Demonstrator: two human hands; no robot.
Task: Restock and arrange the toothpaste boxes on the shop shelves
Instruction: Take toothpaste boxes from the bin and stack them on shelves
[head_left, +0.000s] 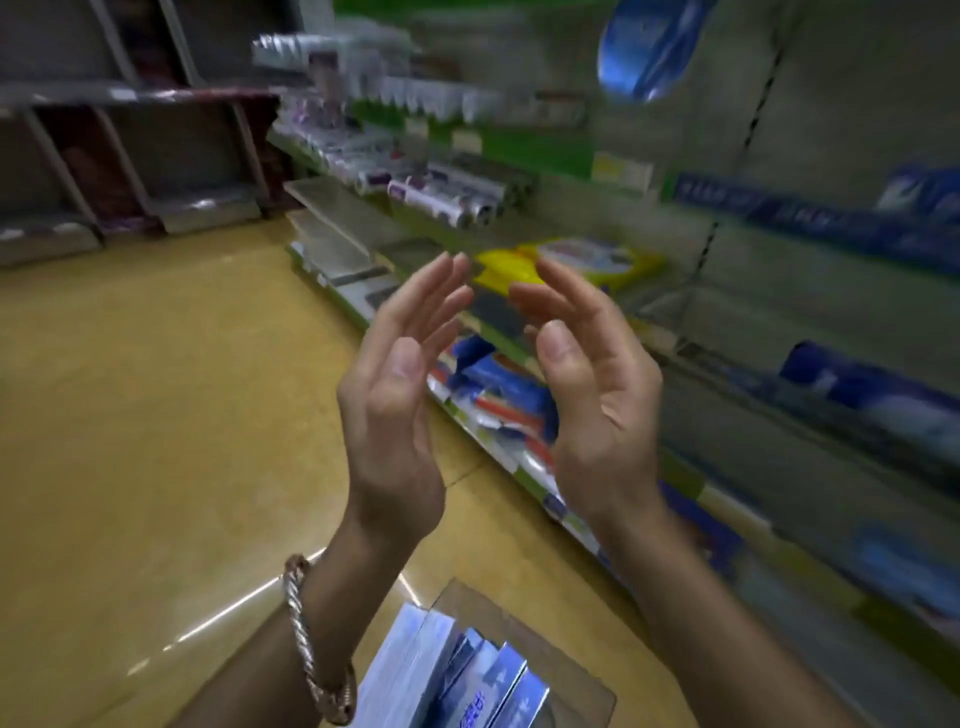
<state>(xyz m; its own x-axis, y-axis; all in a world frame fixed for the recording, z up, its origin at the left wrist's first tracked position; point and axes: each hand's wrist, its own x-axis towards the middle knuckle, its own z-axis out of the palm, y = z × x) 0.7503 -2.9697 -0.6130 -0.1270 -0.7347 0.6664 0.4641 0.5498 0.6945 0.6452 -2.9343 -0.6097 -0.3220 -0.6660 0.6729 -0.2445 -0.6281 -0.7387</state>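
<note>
Reaching down into the open brown cardboard carton (569, 675) below my wrists looks to be the step in hand. To do it well, I should lift the long silver-and-blue toothpaste boxes (452, 675) out a few at a time, gripping across their narrow sides so they come up square and can go onto a shelf face outward, flush with whatever stands there. The carton holds a row of them standing on edge, packed side by side; the frame cuts it off, so I cannot count them. Above it, my left hand (395, 405), with a twisted rose-gold bracelet (311, 639) on its wrist, and my right hand (597, 395) are raised palm to palm but apart. Their fingers are straight to loosely bent and a little spread, and they hold nothing. Beyond them, the grey metal shop shelves (337, 208) run away on my right. A low tier carries a jumble of blue, red and white packets (498, 395), and long blue boxes (857, 395) lie on a tier beside them; both are too blurred for me to say if they are toothpaste. Farther up lies a flat yellow pack (519, 265), and past it rows of white-and-purple rolls (457, 197).
</note>
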